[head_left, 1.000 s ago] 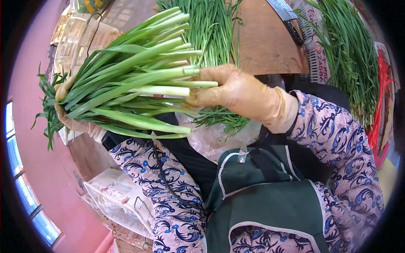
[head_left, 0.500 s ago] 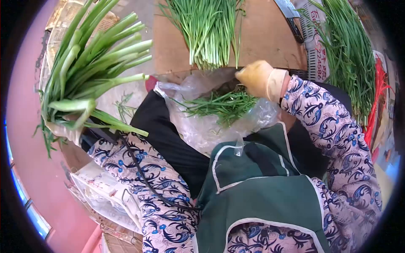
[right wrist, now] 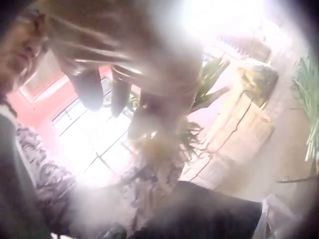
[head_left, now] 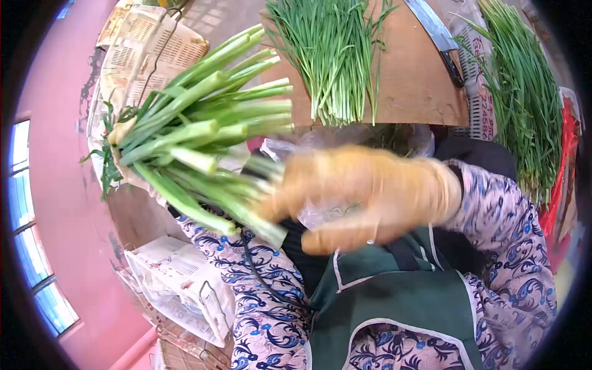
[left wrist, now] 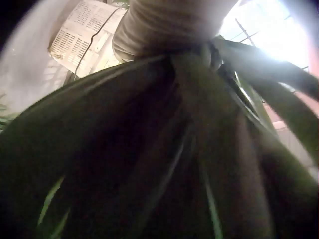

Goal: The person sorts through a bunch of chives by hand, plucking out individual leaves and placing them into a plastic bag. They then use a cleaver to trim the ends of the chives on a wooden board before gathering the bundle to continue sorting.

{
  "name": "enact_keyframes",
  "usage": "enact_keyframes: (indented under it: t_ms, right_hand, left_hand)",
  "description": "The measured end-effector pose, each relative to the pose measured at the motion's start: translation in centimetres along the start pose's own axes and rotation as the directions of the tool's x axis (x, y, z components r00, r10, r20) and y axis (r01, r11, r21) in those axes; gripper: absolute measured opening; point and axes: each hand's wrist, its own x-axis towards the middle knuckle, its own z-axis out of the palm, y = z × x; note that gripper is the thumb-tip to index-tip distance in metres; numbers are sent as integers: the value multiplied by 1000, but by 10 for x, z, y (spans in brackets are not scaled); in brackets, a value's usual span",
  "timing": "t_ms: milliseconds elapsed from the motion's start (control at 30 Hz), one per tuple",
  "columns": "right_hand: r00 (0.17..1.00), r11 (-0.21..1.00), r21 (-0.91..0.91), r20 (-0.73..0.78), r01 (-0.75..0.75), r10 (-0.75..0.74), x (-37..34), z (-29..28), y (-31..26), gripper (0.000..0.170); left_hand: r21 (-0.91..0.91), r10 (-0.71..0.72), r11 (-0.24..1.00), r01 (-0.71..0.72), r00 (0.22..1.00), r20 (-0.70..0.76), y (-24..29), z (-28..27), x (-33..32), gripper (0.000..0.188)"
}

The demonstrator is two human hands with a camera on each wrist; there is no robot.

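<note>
My gloved left hand (head_left: 120, 135) grips a bunch of scallions (head_left: 203, 117) by its leafy end, at the left in the head view. The thick pale-green stalks fan out to the right. My gloved right hand (head_left: 376, 191) is blurred by motion, with thumb and fingers apart and fingertips right at the lower stalk ends. In the right wrist view its fingers (right wrist: 119, 92) hang fairly straight. Dark leaves (left wrist: 149, 149) fill most of the left wrist view, below the glove (left wrist: 169, 25). A clear plastic bag (head_left: 314, 213) on the lap is mostly hidden behind the right hand.
On a brown board (head_left: 419, 86) lie a pile of thin green stalks (head_left: 339, 68) and a knife (head_left: 441, 37). More long greens (head_left: 524, 105) lie over a white crate (head_left: 481, 92) at the right, beside red strips (head_left: 564, 160). White baskets (head_left: 148, 55) stand at the left.
The right hand went from the stalk ends to above the bag, then back left to the stalks. The held bunch swung out left and has come back right.
</note>
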Motion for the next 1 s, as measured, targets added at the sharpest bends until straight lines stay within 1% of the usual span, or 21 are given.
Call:
enact_keyframes:
  t_ms: [67, 100, 200, 267, 333, 367, 400, 433, 467, 533, 567, 633, 700, 733, 833, 867, 900, 933, 1000]
  right_hand:
    - [987, 995, -34, 129, 97, -91, -5, 24, -1, 23]
    - [971, 996, -80, 239, 41, -21, -10, 25, -9, 17]
    - [972, 967, -247, 236, 60, 0, -13, 11, -11, 9]
    - [974, 978, -104, 115, -183, 194, -11, -18, -26, 16]
    - [959, 959, 83, -54, -272, 277, -8, -41, -24, 24]
    - [948, 955, 182, -177, -234, 266, -6, -50, -17, 28]
    - [931, 958, 219, -270, -187, 244, -6, -49, -12, 30]
    - [907, 960, 246, -360, -135, 220, -5, -48, -8, 33]
    - [892, 972, 216, -416, -91, 176, 1, -39, -1, 33]
    - [893, 976, 217, -432, -34, 127, 6, -20, 1, 42]
    - [913, 941, 278, -297, -196, 278, 1, -21, -10, 36]
    - [949, 984, 71, -262, -163, 176, -3, -14, -10, 23]
    - [965, 969, 39, -96, -243, 246, -5, -14, -15, 12]
    - [992, 993, -81, -97, -84, 76, -7, -16, -9, 8]
    - [953, 977, -180, -299, -117, 59, -10, -40, -12, 7]
    - [887, 967, -87, -425, -240, 181, -9, -50, -18, 8]
    - [792, 939, 20, -531, -344, 302, -8, -60, -22, 8]
    - [788, 956, 153, -541, -251, 293, -8, -67, -20, 14]
    - [805, 983, -47, -582, -179, 119, -5, -63, -12, 18]
  left_hand:
    - [14, 76, 997, -77, 996, 38, -10, 6, 3, 24]
    - [29, 107, 994, -108, 993, 48, -13, 7, 5, 24]
    - [35, 136, 990, -140, 985, 105, -20, 12, 10, 22]
    - [21, 144, 989, -149, 979, 146, -20, 13, 13, 21]
    - [11, 143, 989, -148, 972, 187, -19, 11, 15, 21]
    - [7, 143, 989, -147, 967, 210, -17, 10, 17, 20]
    - [-1, 140, 990, -144, 962, 235, -16, 7, 19, 20]
    - [-11, 139, 990, -141, 957, 256, -13, 4, 20, 20]
    - [-21, 139, 990, -139, 949, 284, -10, 2, 22, 19]
    - [-34, 142, 990, -138, 934, 327, -4, -3, 26, 19]
    - [-40, 147, 989, -142, 928, 343, -1, -6, 29, 18]
    - [-56, 154, 988, -144, 914, 376, 2, -8, 31, 18]
    - [-70, 161, 987, -145, 903, 399, 5, -10, 32, 17]
    - [-73, 161, 987, -144, 897, 411, 7, -11, 31, 17]
    - [-92, 168, 986, -142, 871, 462, 12, -15, 32, 16]
    - [-106, 161, 987, -125, 860, 484, 12, -15, 35, 16]
    - [-122, 162, 986, -116, 850, 501, 12, -14, 38, 16]
    - [-151, 133, 987, -62, 841, 524, 11, -13, 43, 13]
    - [-207, 77, 977, 52, 817, 572, 5, -10, 55, 13]
